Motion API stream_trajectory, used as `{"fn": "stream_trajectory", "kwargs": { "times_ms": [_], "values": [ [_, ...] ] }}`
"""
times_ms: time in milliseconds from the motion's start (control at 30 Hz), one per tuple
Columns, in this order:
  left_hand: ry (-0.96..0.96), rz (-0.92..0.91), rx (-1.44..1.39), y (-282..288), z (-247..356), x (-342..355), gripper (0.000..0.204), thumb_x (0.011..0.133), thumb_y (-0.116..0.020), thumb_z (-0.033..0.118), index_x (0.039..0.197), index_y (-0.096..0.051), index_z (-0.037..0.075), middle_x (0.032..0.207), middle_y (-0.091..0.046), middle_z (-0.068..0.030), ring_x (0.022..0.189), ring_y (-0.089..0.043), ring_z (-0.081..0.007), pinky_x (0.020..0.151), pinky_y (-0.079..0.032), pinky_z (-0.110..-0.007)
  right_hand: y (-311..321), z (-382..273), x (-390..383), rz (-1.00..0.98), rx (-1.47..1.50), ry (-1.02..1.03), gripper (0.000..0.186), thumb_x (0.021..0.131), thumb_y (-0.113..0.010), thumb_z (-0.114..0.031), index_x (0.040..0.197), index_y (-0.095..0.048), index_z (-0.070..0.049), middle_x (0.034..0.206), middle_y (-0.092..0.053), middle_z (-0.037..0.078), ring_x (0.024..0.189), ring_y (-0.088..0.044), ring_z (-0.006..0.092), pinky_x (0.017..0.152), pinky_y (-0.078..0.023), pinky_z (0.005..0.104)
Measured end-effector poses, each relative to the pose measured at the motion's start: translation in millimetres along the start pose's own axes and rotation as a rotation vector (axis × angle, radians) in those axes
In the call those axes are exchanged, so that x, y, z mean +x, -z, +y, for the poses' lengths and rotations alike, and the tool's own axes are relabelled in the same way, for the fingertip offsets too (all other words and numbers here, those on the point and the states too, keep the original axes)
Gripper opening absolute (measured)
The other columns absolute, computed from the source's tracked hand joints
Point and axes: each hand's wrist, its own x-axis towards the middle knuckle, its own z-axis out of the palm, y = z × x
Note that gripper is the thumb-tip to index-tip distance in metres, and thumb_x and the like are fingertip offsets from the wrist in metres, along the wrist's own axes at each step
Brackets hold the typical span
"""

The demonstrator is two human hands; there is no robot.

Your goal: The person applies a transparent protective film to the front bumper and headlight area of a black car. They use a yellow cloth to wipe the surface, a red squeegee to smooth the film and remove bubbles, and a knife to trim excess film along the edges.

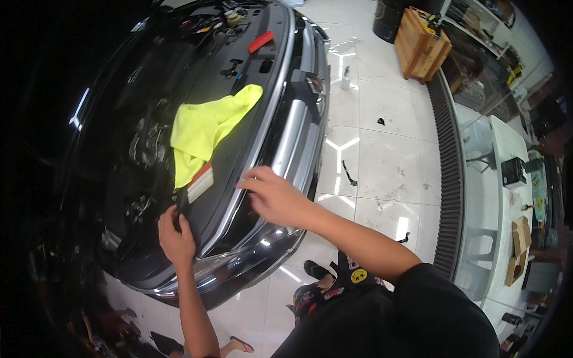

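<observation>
The front end of a dark car [239,140], its engine bay showing, lies before me. My left hand [177,238] is at the near end of the black front panel [209,218], thumb and forefinger apart. My right hand [271,194] hovers by the silver trim strip [231,206], fingers curled in; whatever they pinch is too small to make out. Between and beyond my hands rests a white and red block-like tool [200,185], partly under a crumpled yellow-green cloth [206,128]. Farther up the panel lies a red flat block [261,42].
Across the white tiled floor [394,155] lie small black parts [349,174], and a bottle [345,77] stands there. A wooden crate [421,48] and a black drum [388,21] stand far right. A white table [507,209] bears an open cardboard box [518,250]. A sandalled foot [240,344] shows below.
</observation>
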Motion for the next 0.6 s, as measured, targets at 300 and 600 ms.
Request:
{"fn": "stream_trajectory", "kwargs": {
  "times_ms": [300,600],
  "values": [
    [-0.018,0.041,-0.053,-14.4,10.3,6.9,0.030,0.101,-0.061,0.008,0.130,-0.064,-0.001,0.120,-0.067,-0.0176,0.115,-0.064,-0.0321,0.104,-0.047,-0.041,194.2,211.9,-291.1,0.163,-0.227,-1.006,0.024,0.089,-0.064,-0.009,0.107,-0.076,0.002,0.099,-0.077,0.020,0.093,-0.075,0.0296,0.086,-0.058,0.0393],
    [0.314,0.032,-0.321,-127.3,235.9,24.7,0.055,0.092,-0.073,0.037,0.128,-0.064,-0.004,0.114,-0.072,-0.0198,0.100,-0.069,-0.0322,0.119,-0.036,-0.052,338.1,527.3,-236.8,0.091,-0.272,-1.020,0.023,0.087,-0.064,-0.008,0.105,-0.076,0.000,0.088,-0.077,0.018,0.081,-0.075,0.0255,0.076,-0.060,0.0379]
  ]
}}
